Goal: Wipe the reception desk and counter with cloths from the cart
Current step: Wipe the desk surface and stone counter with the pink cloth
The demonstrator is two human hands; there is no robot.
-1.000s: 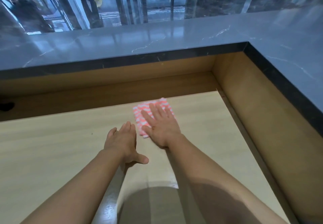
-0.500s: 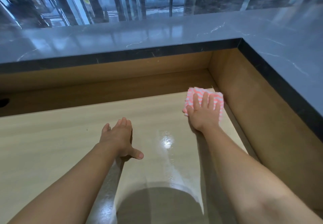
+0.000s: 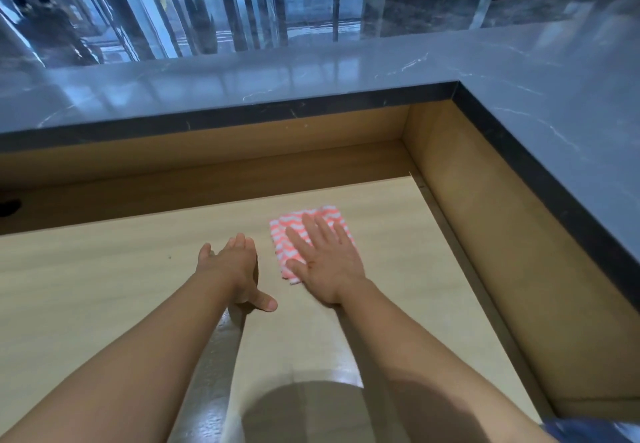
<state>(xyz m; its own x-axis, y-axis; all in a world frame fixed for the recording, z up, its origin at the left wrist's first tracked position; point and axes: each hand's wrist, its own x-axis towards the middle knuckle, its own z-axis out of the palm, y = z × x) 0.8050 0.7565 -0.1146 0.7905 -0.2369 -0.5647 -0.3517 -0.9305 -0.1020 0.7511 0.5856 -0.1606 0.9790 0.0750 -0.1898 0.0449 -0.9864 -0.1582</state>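
A folded pink-and-white striped cloth [image 3: 289, 235] lies flat on the light wooden desk top [image 3: 104, 287], a little right of the middle. My right hand [image 3: 325, 262] presses down on it with straight, spread fingers and covers most of it. My left hand [image 3: 232, 269] rests flat on the bare wood just left of the cloth, fingers straight, thumb stuck out to the right. The raised grey marble counter [image 3: 554, 96] wraps round the desk at the back and along the right.
Brown wooden walls [image 3: 485, 217] rise from the desk to the counter at the back and the right. A dark cable hole [image 3: 8, 208] shows at the far left. Beyond the counter lies a glossy lobby floor [image 3: 277, 10]. A shadow falls on the desk's near edge.
My right hand has slid the cloth back left from the desk's right corner to beside my left hand. The left hand has stayed in place.
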